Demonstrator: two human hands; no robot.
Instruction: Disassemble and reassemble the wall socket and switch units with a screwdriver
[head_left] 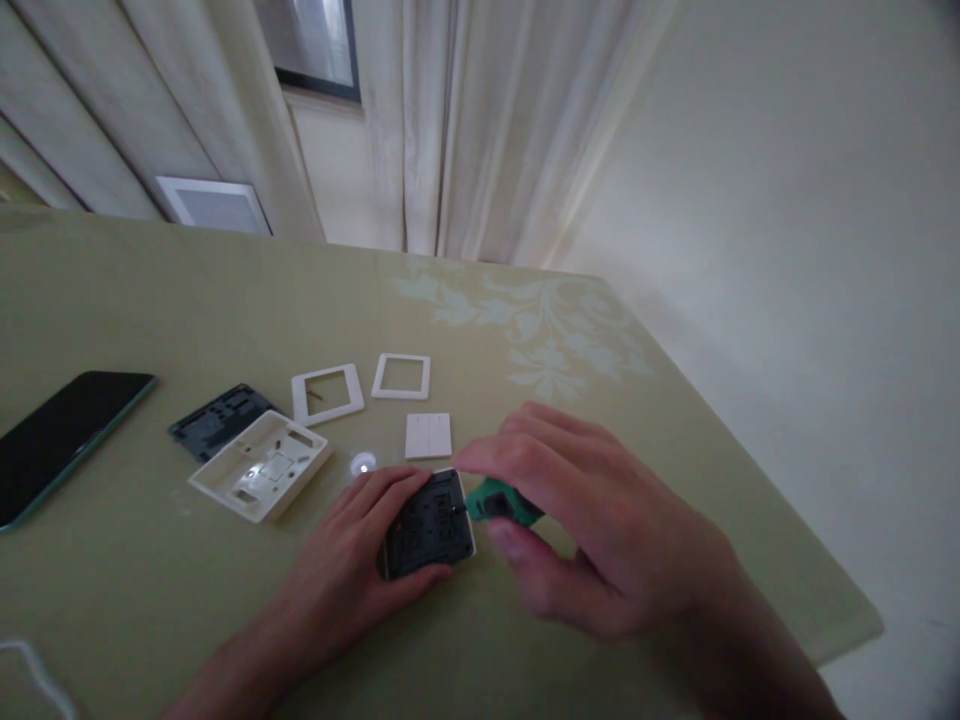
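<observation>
My left hand (352, 555) grips a dark square switch module (429, 525) and holds it down on the olive-green tablecloth (150, 300). My right hand (600, 520) is closed round a small green-handled screwdriver (499, 503), whose tip touches the module's right side. Both hands meet near the table's front middle.
Behind the hands lie a white switch cover (428, 436), two white square frames (327, 393) (401, 376), a white back box (261, 465), a dark module (222, 419) and a small shiny round thing (363, 464). A black phone (64, 438) lies at the left. The table edge runs along the right.
</observation>
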